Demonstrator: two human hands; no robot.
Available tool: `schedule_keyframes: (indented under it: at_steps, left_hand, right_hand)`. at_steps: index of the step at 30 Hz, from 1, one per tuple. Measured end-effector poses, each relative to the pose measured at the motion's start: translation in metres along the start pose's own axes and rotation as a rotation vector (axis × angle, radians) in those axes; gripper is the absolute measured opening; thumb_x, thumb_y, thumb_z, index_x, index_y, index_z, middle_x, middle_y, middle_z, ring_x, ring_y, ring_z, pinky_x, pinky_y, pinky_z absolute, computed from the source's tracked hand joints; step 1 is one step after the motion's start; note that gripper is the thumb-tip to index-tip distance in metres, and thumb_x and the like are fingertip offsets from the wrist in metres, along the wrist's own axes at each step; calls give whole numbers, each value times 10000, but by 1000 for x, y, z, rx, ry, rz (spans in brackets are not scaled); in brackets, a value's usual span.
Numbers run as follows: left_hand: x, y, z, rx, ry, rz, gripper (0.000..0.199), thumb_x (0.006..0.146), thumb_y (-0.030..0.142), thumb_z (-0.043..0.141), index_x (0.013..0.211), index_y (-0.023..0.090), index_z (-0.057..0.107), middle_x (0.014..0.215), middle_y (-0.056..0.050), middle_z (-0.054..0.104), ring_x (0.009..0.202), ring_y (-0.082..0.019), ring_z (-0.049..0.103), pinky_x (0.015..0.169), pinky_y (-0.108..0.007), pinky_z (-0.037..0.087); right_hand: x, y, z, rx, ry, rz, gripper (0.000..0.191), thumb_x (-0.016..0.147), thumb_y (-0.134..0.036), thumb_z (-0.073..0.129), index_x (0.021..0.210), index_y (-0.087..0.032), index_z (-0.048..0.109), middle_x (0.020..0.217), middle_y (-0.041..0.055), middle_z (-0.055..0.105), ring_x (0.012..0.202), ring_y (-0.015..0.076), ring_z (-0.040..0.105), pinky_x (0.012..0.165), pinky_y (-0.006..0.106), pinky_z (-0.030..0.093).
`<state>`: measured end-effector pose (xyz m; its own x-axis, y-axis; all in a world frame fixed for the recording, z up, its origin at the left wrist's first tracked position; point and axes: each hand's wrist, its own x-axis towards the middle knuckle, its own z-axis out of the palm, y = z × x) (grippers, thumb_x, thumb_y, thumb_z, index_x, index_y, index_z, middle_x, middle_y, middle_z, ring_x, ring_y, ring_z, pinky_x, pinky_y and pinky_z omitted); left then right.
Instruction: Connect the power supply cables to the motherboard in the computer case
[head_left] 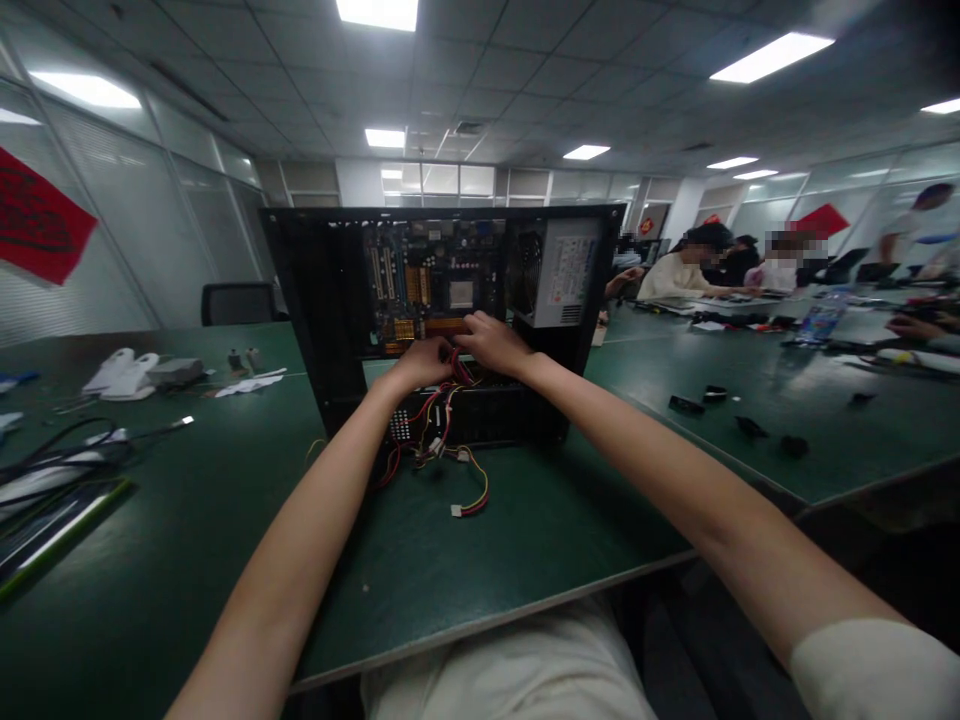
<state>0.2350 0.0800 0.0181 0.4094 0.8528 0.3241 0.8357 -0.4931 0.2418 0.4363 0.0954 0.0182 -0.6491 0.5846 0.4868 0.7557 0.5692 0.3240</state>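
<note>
A black computer case (322,300) stands upright on the green table with its open side facing me. Inside it I see a motherboard (480,262) and, at the upper right, a power supply (568,270). My left hand (424,362) and my right hand (491,343) meet at the lower part of the motherboard. Both have their fingers closed on a bundle of red and dark cables (460,370); the fingertips are partly hidden. Loose wires hang below, and one white connector (456,511) rests on the table in front of the case.
On the left of the green table (525,540) lie black cables (56,455), a green-edged flat package (60,530), white plastic bags (124,375) and a grey box (176,372). Small black parts (750,427) and a plastic bottle (823,318) are to the right. Several people (679,272) sit beyond.
</note>
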Motion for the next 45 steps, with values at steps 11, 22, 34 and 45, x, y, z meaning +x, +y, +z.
schedule_keyframes:
  at_steps: [11,22,34,45]
  left_hand:
    - [5,-8,3,39,22,-71,302,925,327,677,1092,187,886,1123,-139,851,1167,-335,775,937,-310,569]
    - [5,-6,1,23,4,-104,289,897,318,660,1018,217,902,1044,-122,860,1055,-304,798,832,-280,561]
    - [3,-3,0,26,15,-133,307,840,284,660,1023,219,899,989,-111,855,1026,-293,797,804,-275,556]
    - [4,-5,1,36,5,-131,322,827,262,646,1024,221,898,999,-111,857,1032,-303,799,834,-283,568]
  right_hand:
    - [-1,-4,0,-21,-133,-12,334,1111,-150,487,1219,-74,794,1221,203,668,1041,260,663,837,331,424]
    - [1,-4,-2,-50,-178,-40,330,1114,-186,518,1282,-82,781,1254,207,667,1102,280,669,867,335,427]
    - [0,-5,-4,-56,-169,-64,318,1110,-171,524,1252,-74,791,1198,195,684,1033,255,663,837,322,427]
    - [4,-7,-3,-29,-174,-13,301,1096,-175,539,1266,-67,762,1288,217,687,1140,300,701,868,350,481]
